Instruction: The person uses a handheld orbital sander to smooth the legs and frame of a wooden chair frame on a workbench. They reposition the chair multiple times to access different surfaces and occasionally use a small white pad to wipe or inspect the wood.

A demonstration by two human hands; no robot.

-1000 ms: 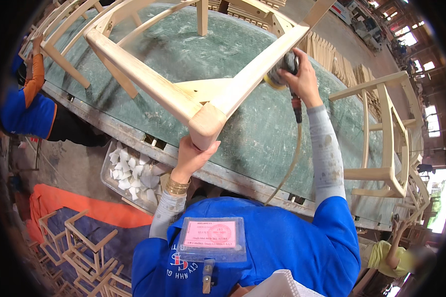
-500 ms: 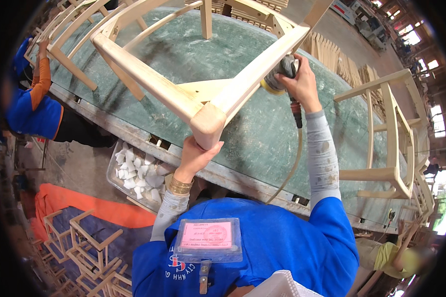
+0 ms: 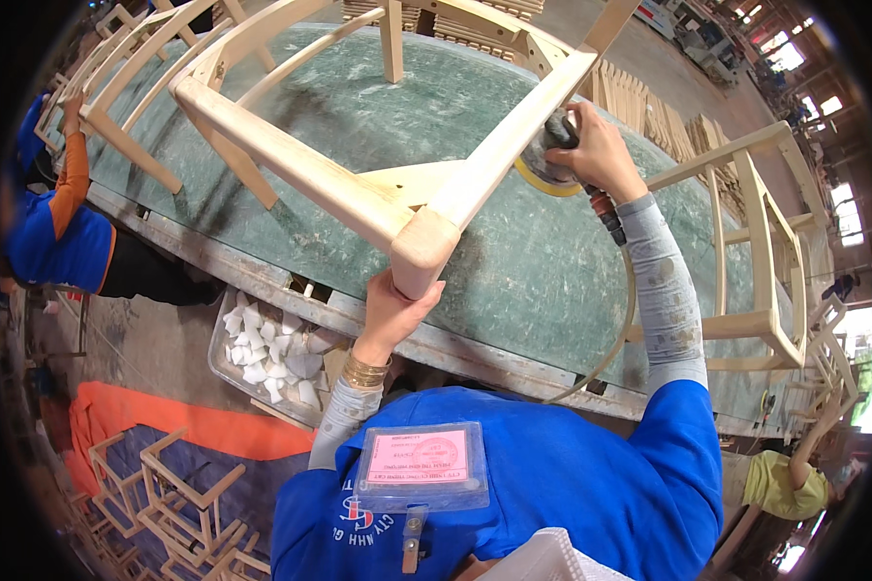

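A pale wooden chair frame [image 3: 291, 160] stands tilted over the green worktop [image 3: 378, 116], one corner toward me. My left hand [image 3: 394, 315] is wrapped round the leg below that near corner. My right hand [image 3: 601, 152] grips a hand-held orbital sander [image 3: 555, 145] with a yellow pad edge, against or close to the outer side of the frame's right rail; contact cannot be made out. From the sander a hose [image 3: 632, 300] curves down across the worktop toward me. A triangular wooden brace [image 3: 417, 182] fills the inside of the near corner.
More chair frames stand on the worktop at left [image 3: 136, 107] and right [image 3: 761, 223]. A tub of white scraps [image 3: 271, 353] sits below the near edge. Small wooden frames [image 3: 194, 494] lie lower left. Co-workers are at far left [image 3: 58, 228] and lower right [image 3: 790, 484].
My right hand has shifted slightly right with the sander, which has turned so more of its yellow pad edge shows. My left hand keeps its grip on the leg.
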